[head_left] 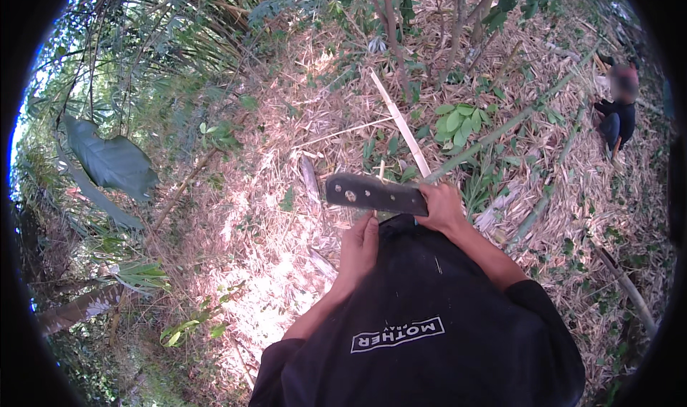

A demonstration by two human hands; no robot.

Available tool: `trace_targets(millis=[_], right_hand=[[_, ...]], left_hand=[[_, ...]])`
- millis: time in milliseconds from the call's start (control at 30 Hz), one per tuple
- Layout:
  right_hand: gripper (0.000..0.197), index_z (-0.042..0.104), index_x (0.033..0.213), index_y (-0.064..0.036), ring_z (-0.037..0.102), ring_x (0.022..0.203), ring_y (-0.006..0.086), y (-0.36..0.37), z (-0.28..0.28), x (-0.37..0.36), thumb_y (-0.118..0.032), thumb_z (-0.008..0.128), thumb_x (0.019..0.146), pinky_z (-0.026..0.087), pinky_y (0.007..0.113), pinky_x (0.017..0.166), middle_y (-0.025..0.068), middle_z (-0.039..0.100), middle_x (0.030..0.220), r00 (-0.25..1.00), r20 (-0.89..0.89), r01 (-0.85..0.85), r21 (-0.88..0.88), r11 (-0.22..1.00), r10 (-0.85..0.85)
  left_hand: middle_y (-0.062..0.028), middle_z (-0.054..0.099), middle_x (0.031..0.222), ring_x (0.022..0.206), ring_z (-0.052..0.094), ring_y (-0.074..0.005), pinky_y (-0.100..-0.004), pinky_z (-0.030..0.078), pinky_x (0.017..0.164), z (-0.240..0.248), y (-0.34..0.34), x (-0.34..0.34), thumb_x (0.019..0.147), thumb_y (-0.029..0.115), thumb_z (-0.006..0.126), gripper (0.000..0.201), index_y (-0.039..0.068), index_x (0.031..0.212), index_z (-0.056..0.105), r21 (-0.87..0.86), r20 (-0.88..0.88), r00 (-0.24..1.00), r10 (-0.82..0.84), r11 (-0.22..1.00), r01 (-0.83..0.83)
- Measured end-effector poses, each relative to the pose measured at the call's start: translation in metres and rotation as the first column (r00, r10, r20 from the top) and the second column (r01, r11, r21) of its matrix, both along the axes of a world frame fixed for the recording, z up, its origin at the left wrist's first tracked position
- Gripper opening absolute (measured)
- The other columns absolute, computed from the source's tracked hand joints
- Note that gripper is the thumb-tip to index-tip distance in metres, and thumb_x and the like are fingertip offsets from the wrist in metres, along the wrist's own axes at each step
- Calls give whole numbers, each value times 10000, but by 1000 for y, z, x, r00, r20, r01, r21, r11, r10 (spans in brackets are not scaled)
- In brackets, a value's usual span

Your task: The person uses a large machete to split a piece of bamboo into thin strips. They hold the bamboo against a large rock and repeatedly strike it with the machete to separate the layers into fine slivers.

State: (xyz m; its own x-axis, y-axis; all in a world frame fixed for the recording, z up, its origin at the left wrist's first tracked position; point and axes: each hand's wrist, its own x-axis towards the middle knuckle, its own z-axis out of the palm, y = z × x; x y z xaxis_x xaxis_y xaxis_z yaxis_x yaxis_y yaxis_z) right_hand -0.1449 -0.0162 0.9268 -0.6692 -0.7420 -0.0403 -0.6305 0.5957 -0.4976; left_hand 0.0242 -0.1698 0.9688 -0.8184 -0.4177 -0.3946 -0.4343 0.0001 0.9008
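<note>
In front of my dark shirt, my right hand (442,208) is closed around the right end of a dark, flat, machete-like tool (379,194) with several round, rivet-like spots. My left hand (360,244) is below the tool's left part, thumb and fingers pinched on a thin pale stick (375,214). A narrow pale tip shows just beyond the tool's far edge; whether it belongs to the same stick I cannot tell. A long pale split strip (401,124), bamboo-like, runs from the far ground down to behind my right hand. Whether that hand touches it is hidden.
Dry leaf litter (265,185) covers the ground. A long green bamboo pole (512,130) slants across the right, beside a small leafy plant (458,124). Another person (620,113) crouches at the far right. Large leaves (111,156) hang at left; thin trunks (392,31) stand ahead.
</note>
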Motion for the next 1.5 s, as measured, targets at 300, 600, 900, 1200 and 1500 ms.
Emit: trace_targets(millis=[300,600,900,1200,1500], right_hand=[[346,605,754,-84,599,618,371,1,3,-1,-236,782,498,469,439,624,134,607,640,998,8,-57,-162,985,59],[329,658,840,-23,611,585,362,5,-31,-41,-298,753,687,491,442,603,163,626,653,869,261,429,29,903,-421],[313,602,768,-81,651,641,351,-14,9,14,-333,733,638,513,448,617,135,641,671,992,-16,-129,-149,980,128],[334,678,830,-92,668,705,351,-15,13,6,-329,754,607,532,458,656,145,661,703,985,94,-145,23,989,142],[334,640,783,-67,660,688,360,-8,-10,-1,-339,758,629,518,470,654,145,666,725,991,87,-97,-54,994,101]], left_hand=[[-49,519,628,594,484,-129,-329,415,565,7,2,0,1029,245,463,303,-9,1122,599,31,16,1000,-1,1000,1],[66,392,573,497,365,-28,-215,320,485,17,-4,4,1062,229,416,398,41,1405,493,232,-80,997,24,973,-5],[8,461,631,509,426,-64,-234,352,480,-40,-5,6,1038,207,454,236,44,1116,605,-188,-353,936,-10,980,-60],[11,488,602,544,464,-59,-243,362,492,-22,-3,15,1046,235,445,307,-3,1178,587,369,-54,988,145,922,-115],[-64,512,722,654,530,-180,-316,427,563,-44,-9,13,996,197,489,404,11,1354,516,-260,-238,971,-30,965,-34]])
